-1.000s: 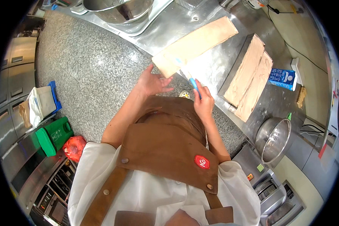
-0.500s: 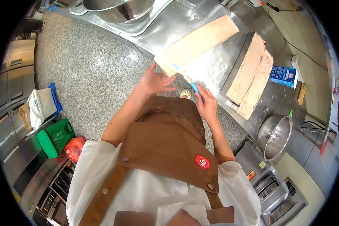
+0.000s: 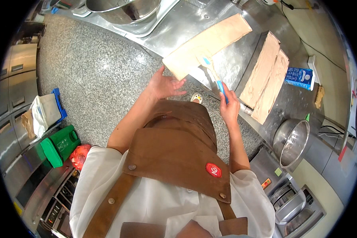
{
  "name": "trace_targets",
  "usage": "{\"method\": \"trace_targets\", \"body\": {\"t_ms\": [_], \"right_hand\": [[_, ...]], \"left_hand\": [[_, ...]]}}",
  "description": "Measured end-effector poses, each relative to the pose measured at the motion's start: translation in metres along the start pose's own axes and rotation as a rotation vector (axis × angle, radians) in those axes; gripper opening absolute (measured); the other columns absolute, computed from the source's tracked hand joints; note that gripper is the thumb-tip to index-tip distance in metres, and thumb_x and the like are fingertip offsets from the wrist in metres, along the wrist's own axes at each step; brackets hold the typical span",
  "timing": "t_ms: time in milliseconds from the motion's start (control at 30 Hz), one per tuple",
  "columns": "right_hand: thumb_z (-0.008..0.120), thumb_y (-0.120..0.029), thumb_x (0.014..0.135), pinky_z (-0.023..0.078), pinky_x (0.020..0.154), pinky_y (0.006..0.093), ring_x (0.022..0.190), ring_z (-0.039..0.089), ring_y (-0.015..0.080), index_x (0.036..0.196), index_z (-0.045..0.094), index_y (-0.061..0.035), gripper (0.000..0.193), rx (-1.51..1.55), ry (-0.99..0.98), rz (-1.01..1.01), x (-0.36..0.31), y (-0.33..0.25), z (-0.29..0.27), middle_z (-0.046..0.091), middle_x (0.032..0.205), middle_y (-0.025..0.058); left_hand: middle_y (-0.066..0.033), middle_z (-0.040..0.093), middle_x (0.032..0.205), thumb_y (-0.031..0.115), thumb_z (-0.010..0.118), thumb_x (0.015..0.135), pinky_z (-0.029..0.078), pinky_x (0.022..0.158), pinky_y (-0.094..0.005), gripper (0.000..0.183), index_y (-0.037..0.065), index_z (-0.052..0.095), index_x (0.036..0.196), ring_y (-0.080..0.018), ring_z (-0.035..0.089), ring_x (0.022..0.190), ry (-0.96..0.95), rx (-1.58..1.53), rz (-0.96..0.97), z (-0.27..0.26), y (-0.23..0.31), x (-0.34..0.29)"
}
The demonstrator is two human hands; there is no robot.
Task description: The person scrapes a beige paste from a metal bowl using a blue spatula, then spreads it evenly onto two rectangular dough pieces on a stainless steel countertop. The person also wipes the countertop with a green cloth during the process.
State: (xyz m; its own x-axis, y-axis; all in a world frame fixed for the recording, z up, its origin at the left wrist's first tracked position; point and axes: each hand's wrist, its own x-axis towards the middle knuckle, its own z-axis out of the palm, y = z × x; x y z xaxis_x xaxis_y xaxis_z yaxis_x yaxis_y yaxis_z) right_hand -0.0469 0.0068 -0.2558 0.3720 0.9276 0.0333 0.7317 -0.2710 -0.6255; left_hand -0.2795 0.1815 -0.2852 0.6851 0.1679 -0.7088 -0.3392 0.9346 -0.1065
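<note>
My right hand (image 3: 229,106) is closed round the blue handle of a spatula (image 3: 212,71), whose head has cream on it. The spatula's head lies over the near edge of a long flat strip coated in pale pinkish-beige cream (image 3: 214,37). That strip lies slantwise on the steel table (image 3: 194,18), and its near-left end juts past the table's edge. Beside that end is my left hand (image 3: 164,85), fingers spread, one fingertip by the corner; whether it bears any weight is unclear. To the right, cream-coated strips (image 3: 265,75) lie side by side along a dark metal tray (image 3: 248,75).
A steel mixing bowl (image 3: 123,10) stands on a white base at the far left of the table. At right are a blue carton (image 3: 299,78), a brush (image 3: 319,97) and another steel bowl (image 3: 291,142). A green bin (image 3: 60,146) stands on the left.
My right hand and the spatula have moved to the right, and the spatula's head slid from the strip's near end along its near edge. My left hand stays almost still.
</note>
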Motion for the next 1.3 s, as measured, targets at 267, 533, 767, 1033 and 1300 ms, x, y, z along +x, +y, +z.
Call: {"method": "trace_targets", "body": {"t_ms": [267,533,767,1033,1300], "right_hand": [[0.062,-0.011,0.091,0.049,0.058,0.038,0.062,0.06,0.0277,0.127,0.063,-0.0186,0.038,-0.017,0.023,-0.023,-0.002,0.0,-0.007,0.059,0.08,0.0103],[0.062,-0.009,0.09,0.047,0.058,0.0364,0.061,0.057,0.0276,0.129,0.061,-0.0175,0.041,-0.026,-0.008,-0.03,-0.005,-0.003,-0.012,0.057,0.077,0.0107],[0.063,-0.011,0.091,0.046,0.057,0.032,0.062,0.055,0.0187,0.13,0.061,-0.0136,0.04,0.178,-0.246,-0.029,-0.024,-0.013,-0.014,0.06,0.08,0.0078],[0.056,-0.017,0.098,0.029,0.046,0.0183,0.056,0.04,0.0026,0.134,0.055,-0.0039,0.038,1.05,-0.326,0.549,-0.009,-0.001,-0.031,0.048,0.073,-0.0047],[0.047,-0.022,0.101,0.026,0.04,0.0174,0.048,0.034,0.0024,0.134,0.052,-0.0009,0.04,1.151,-0.184,0.647,0.037,0.026,-0.087,0.044,0.069,-0.005]], "left_hand": [[-0.0197,0.057,0.109,0.063,0.018,0.099,0.027,0.108,-0.0656,0.08,-0.006,0.027,0.139,-0.0317,0.063,0.099,0.047,0.017,0.006,0.007,-0.001,-0.002],[-0.0196,0.057,0.108,0.063,0.019,0.099,0.028,0.108,-0.0642,0.079,-0.006,0.032,0.136,-0.031,0.062,0.098,0.041,0.019,0.009,0.005,-0.001,-0.001],[-0.0221,0.058,0.11,0.063,0.017,0.098,0.03,0.109,-0.0614,0.079,-0.005,0.035,0.134,-0.0315,0.062,0.099,0.061,0.057,0.048,0.004,-0.003,0.001],[-0.0253,0.057,0.114,0.061,0.014,0.1,0.035,0.107,-0.0591,0.076,-0.004,0.037,0.131,-0.0325,0.061,0.102,0.041,0.072,0.055,-0.01,-0.003,0.004],[-0.0223,0.053,0.125,0.057,0.015,0.101,0.033,0.108,-0.0572,0.076,-0.005,0.024,0.144,-0.0329,0.055,0.112,-0.019,0.071,0.063,-0.015,-0.006,0.007]]}}
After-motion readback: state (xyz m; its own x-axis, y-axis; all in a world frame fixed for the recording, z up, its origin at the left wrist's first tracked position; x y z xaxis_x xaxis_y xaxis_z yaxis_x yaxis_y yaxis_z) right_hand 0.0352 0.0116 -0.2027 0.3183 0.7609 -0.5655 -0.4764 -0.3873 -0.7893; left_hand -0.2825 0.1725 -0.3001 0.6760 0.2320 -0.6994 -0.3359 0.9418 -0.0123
